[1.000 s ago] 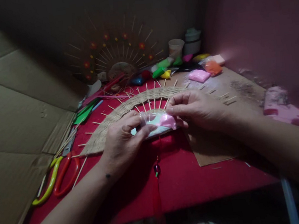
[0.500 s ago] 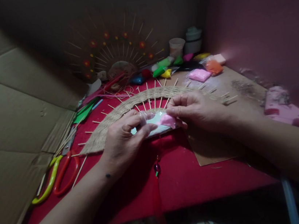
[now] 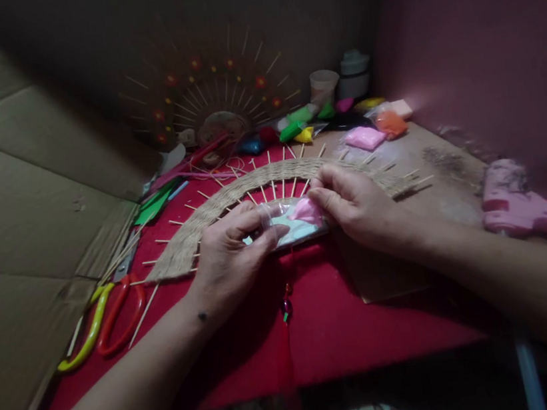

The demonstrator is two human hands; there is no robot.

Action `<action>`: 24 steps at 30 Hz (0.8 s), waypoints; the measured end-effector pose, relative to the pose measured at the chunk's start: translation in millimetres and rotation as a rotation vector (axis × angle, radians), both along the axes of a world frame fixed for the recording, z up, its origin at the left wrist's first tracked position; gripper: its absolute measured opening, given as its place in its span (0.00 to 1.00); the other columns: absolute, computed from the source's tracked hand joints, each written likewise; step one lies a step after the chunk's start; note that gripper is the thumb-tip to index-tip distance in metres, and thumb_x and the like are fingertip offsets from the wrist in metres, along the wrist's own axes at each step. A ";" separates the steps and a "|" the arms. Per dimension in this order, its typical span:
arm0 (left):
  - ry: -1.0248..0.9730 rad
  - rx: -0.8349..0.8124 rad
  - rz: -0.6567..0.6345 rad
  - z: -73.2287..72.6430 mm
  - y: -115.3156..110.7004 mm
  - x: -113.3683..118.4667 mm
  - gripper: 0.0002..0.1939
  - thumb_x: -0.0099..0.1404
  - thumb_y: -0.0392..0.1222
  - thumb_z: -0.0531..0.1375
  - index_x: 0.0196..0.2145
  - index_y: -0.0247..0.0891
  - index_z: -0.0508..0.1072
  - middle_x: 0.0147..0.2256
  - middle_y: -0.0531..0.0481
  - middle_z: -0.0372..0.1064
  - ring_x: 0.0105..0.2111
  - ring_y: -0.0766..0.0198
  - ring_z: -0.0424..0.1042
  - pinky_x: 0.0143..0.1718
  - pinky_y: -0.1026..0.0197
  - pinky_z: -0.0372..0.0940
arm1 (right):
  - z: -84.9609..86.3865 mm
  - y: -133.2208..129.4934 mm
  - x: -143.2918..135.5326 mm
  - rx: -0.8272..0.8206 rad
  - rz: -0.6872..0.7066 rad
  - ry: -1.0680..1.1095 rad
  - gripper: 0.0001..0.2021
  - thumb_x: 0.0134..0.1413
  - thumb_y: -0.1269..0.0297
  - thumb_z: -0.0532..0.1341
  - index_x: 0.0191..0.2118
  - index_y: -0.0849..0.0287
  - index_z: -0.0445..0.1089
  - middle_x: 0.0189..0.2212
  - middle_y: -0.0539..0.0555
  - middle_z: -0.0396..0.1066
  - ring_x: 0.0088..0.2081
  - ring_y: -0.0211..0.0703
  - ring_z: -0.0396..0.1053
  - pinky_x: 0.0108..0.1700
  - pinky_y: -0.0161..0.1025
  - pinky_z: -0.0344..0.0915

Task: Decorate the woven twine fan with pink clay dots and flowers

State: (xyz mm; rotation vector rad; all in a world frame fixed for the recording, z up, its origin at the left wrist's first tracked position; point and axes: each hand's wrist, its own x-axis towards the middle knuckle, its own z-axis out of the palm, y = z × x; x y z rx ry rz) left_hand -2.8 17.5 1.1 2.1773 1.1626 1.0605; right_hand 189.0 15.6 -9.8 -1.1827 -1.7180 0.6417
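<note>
My left hand point(image 3: 235, 243) is closed on the left end of a clear plastic packet point(image 3: 290, 232) that looks pale mint inside. On the packet's right half shows a soft pink lump, like modelling clay point(image 3: 306, 212). Fingertips of my right hand point(image 3: 337, 196) pinch this lump at its right end. Both hands are over the inner edge of a half-round woven fan point(image 3: 238, 186) with thin sticks poking out of its rim. From beneath the packet hangs a red tassel with beads point(image 3: 286, 307). The fan's centre is hidden behind the packet and hands.
Scissors point(image 3: 120, 319) with yellow and red handles lie at left by a cardboard wall point(image 3: 43, 215). Clay packets, among them a pink one point(image 3: 365, 138) and an orange one point(image 3: 391, 123), sit at the back right. A pink glue gun point(image 3: 520, 203) is at right. Behind stands a decorated fan point(image 3: 219, 98).
My right hand has curled inward, its fingers drawn together at the pink clay. The clay has shifted slightly upward and its lower part has pulled up. My left hand has barely moved.
</note>
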 end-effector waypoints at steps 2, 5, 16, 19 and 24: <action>-0.006 0.014 -0.018 -0.8 -1.6 1.6 0.13 0.56 0.37 0.65 0.41 0.39 0.79 0.30 0.51 0.74 0.29 0.67 0.69 0.31 0.64 0.64 | 0.5 0.5 -0.6 -0.040 0.006 0.002 0.09 0.57 0.68 0.53 0.26 0.57 0.56 0.21 0.47 0.58 0.25 0.36 0.55 0.29 0.37 0.53; -0.006 0.018 -0.064 -0.7 -4.3 4.2 0.13 0.56 0.37 0.65 0.41 0.41 0.78 0.30 0.51 0.74 0.29 0.67 0.70 0.31 0.65 0.65 | 0.4 0.7 -1.8 -0.083 0.016 0.000 0.09 0.57 0.67 0.53 0.26 0.57 0.56 0.21 0.47 0.58 0.25 0.36 0.55 0.29 0.37 0.53; 0.019 -0.024 -0.045 1.4 -4.5 6.5 0.12 0.58 0.36 0.63 0.41 0.43 0.78 0.36 0.51 0.77 0.35 0.63 0.73 0.39 0.62 0.67 | 0.4 -1.4 -2.4 -0.090 0.014 -0.027 0.10 0.58 0.68 0.54 0.25 0.57 0.56 0.21 0.47 0.59 0.25 0.36 0.56 0.29 0.37 0.53; 0.037 0.001 -0.045 -1.3 -4.3 6.3 0.11 0.58 0.37 0.64 0.41 0.43 0.78 0.35 0.51 0.76 0.35 0.63 0.73 0.38 0.61 0.67 | 1.3 -1.6 -3.1 -0.091 0.028 -0.046 0.10 0.57 0.69 0.54 0.26 0.56 0.56 0.21 0.47 0.59 0.24 0.36 0.56 0.28 0.37 0.53; 0.054 0.060 -0.069 -3.8 -3.7 6.9 0.06 0.59 0.39 0.63 0.36 0.40 0.77 0.33 0.51 0.75 0.33 0.64 0.72 0.36 0.62 0.65 | 1.7 -0.9 -3.7 -0.094 0.059 -0.068 0.09 0.57 0.70 0.54 0.26 0.57 0.57 0.22 0.46 0.59 0.25 0.36 0.56 0.29 0.36 0.54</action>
